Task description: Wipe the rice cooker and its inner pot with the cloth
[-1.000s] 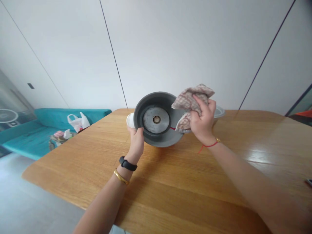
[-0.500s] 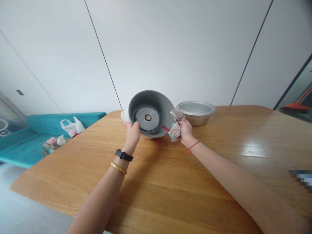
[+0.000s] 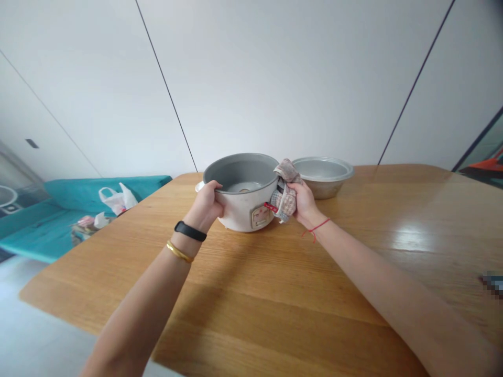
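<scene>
A white rice cooker body (image 3: 245, 209) with a grey inner wall stands upright in the middle of the wooden table, with a small control panel (image 3: 261, 215) on its front. My left hand (image 3: 204, 207) grips its left side. My right hand (image 3: 304, 204) is shut on a patterned cloth (image 3: 285, 191), pressing it against the cooker's right side. The cooker's base sits at or just above the tabletop; I cannot tell which. A round aluminium basin (image 3: 323, 175) stands just behind my right hand.
The wooden table (image 3: 251, 293) runs wide to the right. A pixelated object (image 3: 493, 285) lies near its right edge. Beyond the left edge stand a teal sofa (image 3: 98, 191) and a white plastic bag (image 3: 117, 200). White wall panels rise behind.
The cooker has rotated from tipped toward me, with its inner plate showing, to upright, and has dropped toward the table. The cloth stays in my right hand, now against the cooker's side.
</scene>
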`<state>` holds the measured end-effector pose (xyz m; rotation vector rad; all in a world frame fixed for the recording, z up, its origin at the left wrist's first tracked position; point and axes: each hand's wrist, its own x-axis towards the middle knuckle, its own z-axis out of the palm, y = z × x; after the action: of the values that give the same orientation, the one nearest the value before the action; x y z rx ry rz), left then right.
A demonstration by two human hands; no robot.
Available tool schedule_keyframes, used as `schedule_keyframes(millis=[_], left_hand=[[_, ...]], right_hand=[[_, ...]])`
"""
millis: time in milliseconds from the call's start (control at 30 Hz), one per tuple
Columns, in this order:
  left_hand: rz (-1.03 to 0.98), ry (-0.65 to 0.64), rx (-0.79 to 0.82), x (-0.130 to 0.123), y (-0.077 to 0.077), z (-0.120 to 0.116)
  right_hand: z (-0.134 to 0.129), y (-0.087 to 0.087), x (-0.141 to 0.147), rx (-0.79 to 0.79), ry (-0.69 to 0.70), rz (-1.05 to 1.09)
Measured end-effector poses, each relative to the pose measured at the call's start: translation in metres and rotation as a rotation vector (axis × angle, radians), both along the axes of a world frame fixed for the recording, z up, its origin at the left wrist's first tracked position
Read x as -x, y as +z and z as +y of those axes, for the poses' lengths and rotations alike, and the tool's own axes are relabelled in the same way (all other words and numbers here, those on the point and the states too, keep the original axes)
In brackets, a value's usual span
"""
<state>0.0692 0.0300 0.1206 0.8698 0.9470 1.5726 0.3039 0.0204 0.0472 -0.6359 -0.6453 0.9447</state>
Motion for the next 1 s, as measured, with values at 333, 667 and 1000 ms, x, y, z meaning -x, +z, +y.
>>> schedule_keyframes(millis=[333, 667, 1000], left_hand=[[0.759, 0.187, -0.218, 0.040, -0.018, -0.047], [1.701, -0.076, -0.959, 0.049, 0.027, -0.008], [1.699, 0.080, -0.915, 0.022, 0.016, -0.026]], right_hand=[[0.002, -0.001, -0.008, 0.039, -0.082, -0.028], [-0.019, -0.015, 0.018, -0.032, -0.655, -0.792], [-0.065, -0.061, 0.081, -0.205, -0.465, -1.501]])
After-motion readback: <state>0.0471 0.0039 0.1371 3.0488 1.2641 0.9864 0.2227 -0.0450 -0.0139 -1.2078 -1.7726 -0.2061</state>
